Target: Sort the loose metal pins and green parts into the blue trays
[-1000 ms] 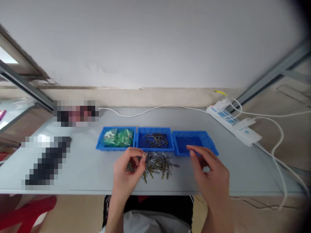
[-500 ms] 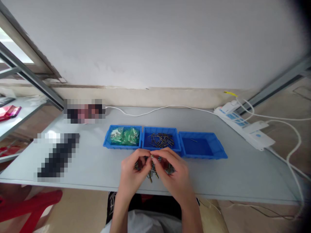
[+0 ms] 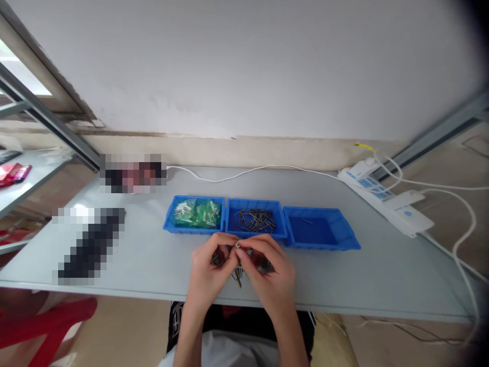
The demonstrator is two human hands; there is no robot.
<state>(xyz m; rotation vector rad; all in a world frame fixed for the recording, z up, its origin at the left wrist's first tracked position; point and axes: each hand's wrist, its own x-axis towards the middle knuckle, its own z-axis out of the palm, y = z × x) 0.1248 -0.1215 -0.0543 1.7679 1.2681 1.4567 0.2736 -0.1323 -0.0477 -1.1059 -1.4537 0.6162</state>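
Fingertips of both hands meet over the table, pinched around a small metal rod (image 3: 238, 245) whose round, brass-coloured end faces me. My left hand (image 3: 212, 265) is closed on it from the left, my right hand (image 3: 269, 267) from the right. The fingers hide most of its length. Beneath and between the hands lies a pile of thin metal rods (image 3: 238, 279), dark and brassy, partly covered by them. Just beyond, the middle blue tray (image 3: 228, 216) holds several similar rods (image 3: 257, 220).
The left blue tray (image 3: 166, 224) contains green plastic bags (image 3: 200, 214) with silvery pieces. In the right blue tray (image 3: 321, 234) lies a thin pin (image 3: 306, 220). A white power strip (image 3: 393, 204) with cables sits at right. Blurred-out items lie at left on the grey table (image 3: 145, 260).
Both hands stay pinched together in nearly the same place. The rod's end has turned slightly and now faces me more squarely. The view has shifted a little.
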